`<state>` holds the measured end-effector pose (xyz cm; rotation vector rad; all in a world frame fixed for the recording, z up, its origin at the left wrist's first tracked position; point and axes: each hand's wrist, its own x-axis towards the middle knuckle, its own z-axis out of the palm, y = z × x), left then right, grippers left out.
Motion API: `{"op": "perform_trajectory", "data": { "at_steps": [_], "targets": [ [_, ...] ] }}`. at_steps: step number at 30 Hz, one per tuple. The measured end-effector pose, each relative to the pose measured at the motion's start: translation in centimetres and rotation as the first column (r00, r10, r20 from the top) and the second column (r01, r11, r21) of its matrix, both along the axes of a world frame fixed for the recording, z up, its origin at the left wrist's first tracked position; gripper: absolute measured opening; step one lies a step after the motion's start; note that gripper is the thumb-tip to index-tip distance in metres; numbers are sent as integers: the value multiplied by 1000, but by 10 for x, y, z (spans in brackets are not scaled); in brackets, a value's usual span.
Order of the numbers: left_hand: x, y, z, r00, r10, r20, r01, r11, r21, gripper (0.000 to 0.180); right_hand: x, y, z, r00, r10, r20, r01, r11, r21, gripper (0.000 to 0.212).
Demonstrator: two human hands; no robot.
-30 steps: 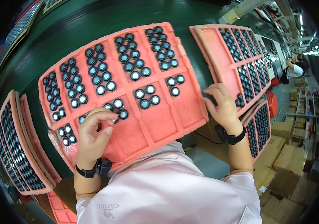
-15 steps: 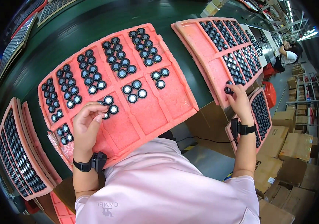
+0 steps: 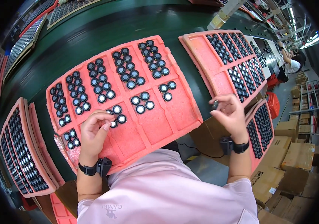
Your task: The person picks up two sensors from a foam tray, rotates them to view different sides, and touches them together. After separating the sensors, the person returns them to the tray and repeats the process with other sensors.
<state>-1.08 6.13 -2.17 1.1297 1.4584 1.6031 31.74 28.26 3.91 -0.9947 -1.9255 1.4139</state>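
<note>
Pinched between the thumb and fingers of my right hand (image 3: 231, 114) is a small black round part (image 3: 215, 105), held up at the near left corner of the right-hand pink tray (image 3: 221, 82). My left hand (image 3: 96, 130) hovers over the pink tray in front of me (image 3: 159, 128). Its fingers are loosely curled with the thumb apart, and nothing shows between them. Beside its fingertips sits a small group of black round parts with pale centres (image 3: 121, 118), partly covered by the hand. The far row of compartments holds longer double columns of such parts (image 3: 128, 66); the near row holds smaller groups.
A dark green conveyor belt (image 3: 140, 22) runs behind the trays. More filled pink trays lean at the left (image 3: 25, 149) and lower right (image 3: 262, 125). Cardboard boxes (image 3: 297, 153) are stacked at the right. Another person (image 3: 293, 65) is at the far right.
My right hand has lifted the black round part off the right tray and moved left and down with it. My left hand keeps its place by the same group. The whole view has shifted slightly.
</note>
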Motion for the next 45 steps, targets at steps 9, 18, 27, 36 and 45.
{"op": "perform_trajectory", "data": {
  "at_steps": [9, 18, 27, 36, 45],
  "targets": [
    [-10, -3, 2, 993, 118, -2, -118, 990, 77, 16, -176, -48, -3, 702, 567, -432, -602, 796, 67, 35],
    [-16, -16, 10, 953, 304, 0, -301, 944, 132, 11, -209, -57, -50, 749, 551, -369, -543, 829, 135, 32],
    [-14, -12, 12, 975, 215, -57, -206, 969, 136, 23, -214, -64, -48, 743, 626, -238, -540, 770, 339, 29],
    [-13, -10, 15, 981, 77, -177, -86, 995, -43, 46, -211, -72, -56, 734, 638, -235, -540, 757, 369, 27],
    [-10, -7, 12, 927, 140, -347, -120, 990, 77, 47, -215, -75, -50, 767, 614, -185, -526, 768, 365, 41]
  ]
}}
